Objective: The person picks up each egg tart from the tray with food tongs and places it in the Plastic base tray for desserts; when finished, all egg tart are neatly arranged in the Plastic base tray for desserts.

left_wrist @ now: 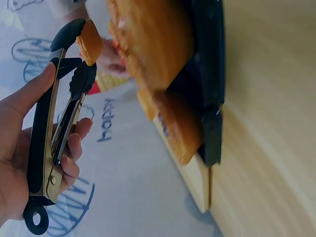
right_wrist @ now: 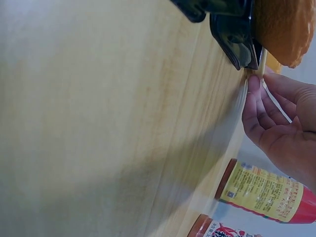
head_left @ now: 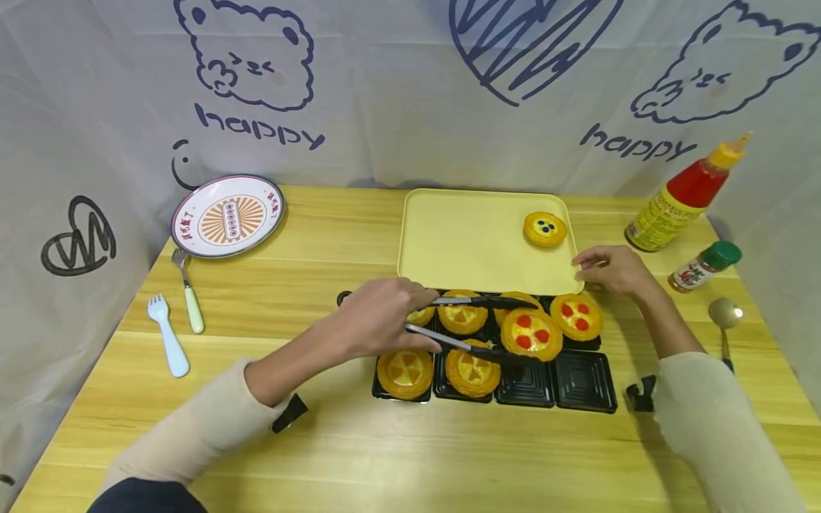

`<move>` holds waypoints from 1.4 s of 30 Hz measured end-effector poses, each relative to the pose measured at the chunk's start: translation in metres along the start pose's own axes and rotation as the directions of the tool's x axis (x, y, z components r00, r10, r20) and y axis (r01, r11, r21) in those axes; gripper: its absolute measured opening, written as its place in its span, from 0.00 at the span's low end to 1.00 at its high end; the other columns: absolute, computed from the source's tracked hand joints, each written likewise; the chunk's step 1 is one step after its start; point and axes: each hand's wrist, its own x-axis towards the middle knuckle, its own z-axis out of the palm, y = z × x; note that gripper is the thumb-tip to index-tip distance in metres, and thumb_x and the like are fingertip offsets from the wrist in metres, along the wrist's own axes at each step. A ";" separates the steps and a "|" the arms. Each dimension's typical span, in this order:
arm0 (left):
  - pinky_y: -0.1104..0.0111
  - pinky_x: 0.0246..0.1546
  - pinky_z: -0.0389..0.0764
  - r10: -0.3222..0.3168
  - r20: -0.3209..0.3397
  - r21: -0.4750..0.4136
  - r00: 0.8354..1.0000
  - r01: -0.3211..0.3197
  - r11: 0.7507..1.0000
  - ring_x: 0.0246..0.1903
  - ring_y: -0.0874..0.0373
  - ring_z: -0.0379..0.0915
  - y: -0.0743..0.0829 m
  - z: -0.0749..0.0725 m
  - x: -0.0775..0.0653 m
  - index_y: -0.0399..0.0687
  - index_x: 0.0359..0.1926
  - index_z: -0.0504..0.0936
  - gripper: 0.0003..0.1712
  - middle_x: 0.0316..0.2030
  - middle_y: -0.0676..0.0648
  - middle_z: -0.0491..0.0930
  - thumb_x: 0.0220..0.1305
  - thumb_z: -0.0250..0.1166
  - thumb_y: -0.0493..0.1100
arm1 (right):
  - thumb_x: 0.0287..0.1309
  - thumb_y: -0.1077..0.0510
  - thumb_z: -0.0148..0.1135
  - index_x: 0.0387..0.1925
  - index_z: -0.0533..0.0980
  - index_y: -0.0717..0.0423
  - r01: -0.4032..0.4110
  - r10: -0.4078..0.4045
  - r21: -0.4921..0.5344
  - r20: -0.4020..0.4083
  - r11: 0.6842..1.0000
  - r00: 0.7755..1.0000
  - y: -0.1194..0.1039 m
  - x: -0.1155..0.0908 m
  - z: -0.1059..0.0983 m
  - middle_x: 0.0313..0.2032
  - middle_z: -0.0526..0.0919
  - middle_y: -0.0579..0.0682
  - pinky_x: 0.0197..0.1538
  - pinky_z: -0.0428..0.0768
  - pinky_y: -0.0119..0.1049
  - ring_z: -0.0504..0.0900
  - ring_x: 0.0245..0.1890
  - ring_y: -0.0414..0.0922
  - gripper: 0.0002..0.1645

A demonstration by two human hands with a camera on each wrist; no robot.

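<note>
My left hand point(head_left: 388, 313) grips black-and-silver tongs point(left_wrist: 43, 128). Between the tong tips is an egg tart point(head_left: 531, 334) topped with red pieces, held above the black compartment tray point(head_left: 586, 381). More tarts sit in that tray: a red-topped one point(head_left: 576, 318) at the back right and several with pale wedge toppings point(head_left: 404, 373). Two front-right compartments hold no tart. With fingers and thumb, my right hand point(head_left: 612, 269) pinches the right edge of a yellow tray point(head_left: 474, 242). A tart with dark berries point(head_left: 544, 229) lies on the yellow tray's right side.
A plate point(head_left: 227, 216) leans at the back left, near a green-handled fork point(head_left: 192, 306) and a light-blue fork point(head_left: 168, 338). To the right stand a red sauce bottle point(head_left: 683, 196), a green-capped jar point(head_left: 704, 267) and a spoon point(head_left: 725, 317). A printed cloth point(head_left: 385, 92) hangs behind the table.
</note>
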 end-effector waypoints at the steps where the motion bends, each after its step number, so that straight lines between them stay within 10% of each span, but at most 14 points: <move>1: 0.67 0.36 0.82 0.006 0.011 0.001 1.000 -0.006 1.000 0.37 0.56 0.82 0.002 0.002 -0.001 0.43 0.54 0.79 0.38 0.43 0.47 0.84 0.50 0.69 0.64 | 0.59 0.55 0.63 0.50 0.76 0.66 -0.001 0.001 0.000 0.000 1.000 1.000 0.000 0.000 0.000 0.43 0.78 0.63 0.31 0.73 0.31 0.76 0.35 0.46 0.21; 17: 0.75 0.26 0.77 0.039 0.110 0.085 0.993 -0.048 0.995 0.28 0.61 0.79 0.018 0.028 -0.005 0.46 0.48 0.81 0.35 0.33 0.52 0.83 0.48 0.68 0.67 | 0.59 0.53 0.63 0.50 0.76 0.65 0.005 -0.005 -0.007 -0.003 1.000 1.000 0.000 0.003 0.001 0.43 0.79 0.63 0.31 0.73 0.31 0.75 0.34 0.43 0.22; 29: 0.67 0.37 0.81 0.021 0.134 0.032 0.991 -0.025 0.999 0.40 0.56 0.79 0.018 0.015 -0.003 0.44 0.52 0.78 0.41 0.42 0.49 0.82 0.46 0.69 0.69 | 0.59 0.53 0.63 0.50 0.76 0.66 0.007 -0.007 -0.016 0.008 1.000 1.000 -0.003 0.002 0.000 0.44 0.78 0.65 0.32 0.73 0.32 0.77 0.38 0.50 0.23; 42: 0.66 0.37 0.79 -0.137 0.077 -0.046 0.988 0.141 0.989 0.38 0.55 0.79 -0.013 0.000 0.071 0.44 0.54 0.77 0.43 0.44 0.46 0.82 0.45 0.69 0.69 | 0.59 0.54 0.62 0.49 0.76 0.66 -0.002 0.002 -0.014 0.001 1.000 1.000 -0.002 0.000 0.001 0.43 0.79 0.63 0.31 0.73 0.32 0.75 0.35 0.46 0.21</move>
